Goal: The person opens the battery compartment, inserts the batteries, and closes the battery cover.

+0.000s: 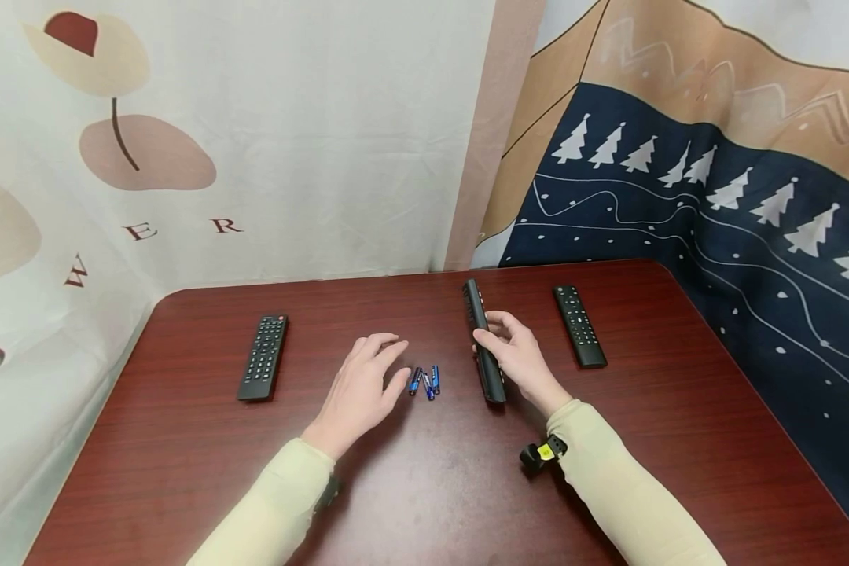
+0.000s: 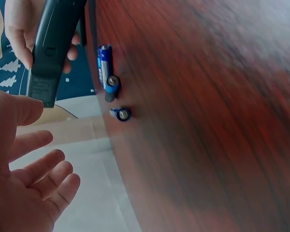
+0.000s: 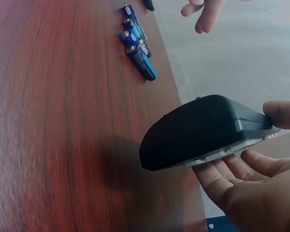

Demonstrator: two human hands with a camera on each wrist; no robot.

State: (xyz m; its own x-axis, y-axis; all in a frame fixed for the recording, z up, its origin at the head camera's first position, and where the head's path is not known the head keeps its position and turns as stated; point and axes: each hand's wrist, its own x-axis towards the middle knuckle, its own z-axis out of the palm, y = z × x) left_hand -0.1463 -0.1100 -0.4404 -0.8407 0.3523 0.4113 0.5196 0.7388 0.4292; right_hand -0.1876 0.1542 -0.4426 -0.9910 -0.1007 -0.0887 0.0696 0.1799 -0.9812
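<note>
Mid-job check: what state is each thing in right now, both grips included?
Left grip: empty, fingers spread, near the batteries.
Right grip: holding the middle remote.
Middle remote: raised off the table, tipped onto its side, back towards the left grip; battery cover unclear.
Batteries: loose, clustered on the table.
Left remote: lying flat, buttons up.
Right remote: lying flat, buttons up.

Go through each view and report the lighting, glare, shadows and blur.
Head view: bright and mostly sharp, with a pale sheen on the near part of the table and a soft shadow beside the left sleeve; left wrist view: whitish glare at upper right, wood grain smeared, batteries slightly soft; right wrist view: held remote very dark, a blurry shadow on the table beside it.
</note>
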